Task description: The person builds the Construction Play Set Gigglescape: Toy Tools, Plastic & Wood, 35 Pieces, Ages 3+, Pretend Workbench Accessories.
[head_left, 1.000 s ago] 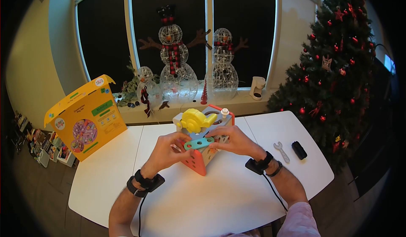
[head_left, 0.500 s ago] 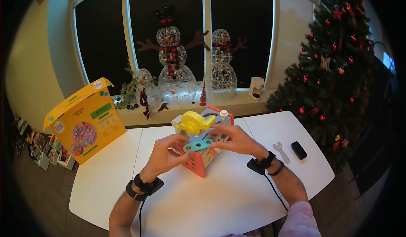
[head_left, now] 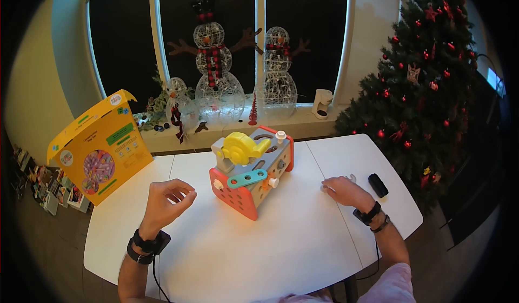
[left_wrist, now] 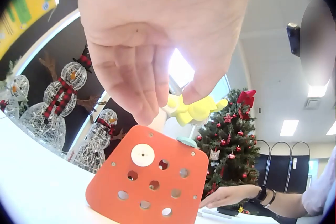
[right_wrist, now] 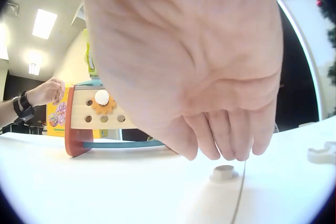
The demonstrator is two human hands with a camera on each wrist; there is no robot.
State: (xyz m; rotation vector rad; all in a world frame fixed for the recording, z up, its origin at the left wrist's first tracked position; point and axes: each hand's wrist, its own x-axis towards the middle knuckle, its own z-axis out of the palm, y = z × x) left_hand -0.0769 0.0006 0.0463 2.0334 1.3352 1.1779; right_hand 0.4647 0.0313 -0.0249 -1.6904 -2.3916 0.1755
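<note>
The toy workbench (head_left: 262,192) stands mid-table with red end panels. On it are a yellow toy saw (head_left: 240,149), a teal strip with three holes (head_left: 247,179), an orange gear (right_wrist: 104,103) and white bolts (head_left: 273,183). My left hand (head_left: 166,204) is raised left of the bench, fingers loosely bent and holding nothing. To the right, my right hand (head_left: 348,191) reaches low over the table, its fingers relaxed. Just beyond those fingertips, in the right wrist view, sits a small white hex-shaped piece (right_wrist: 224,172). The grey toy wrench (right_wrist: 323,153) lies near it, partly hidden in the head view.
A yellow toy box (head_left: 100,149) stands at the table's left. A black object (head_left: 378,185) lies on the right side of the white table (head_left: 216,265). Behind are wire snowmen (head_left: 216,86) on a ledge and a decorated Christmas tree (head_left: 416,97).
Both hands have left the teal strip, which stays on the workbench. My left hand has drawn back to the left; my right hand has moved right toward the wrench.
</note>
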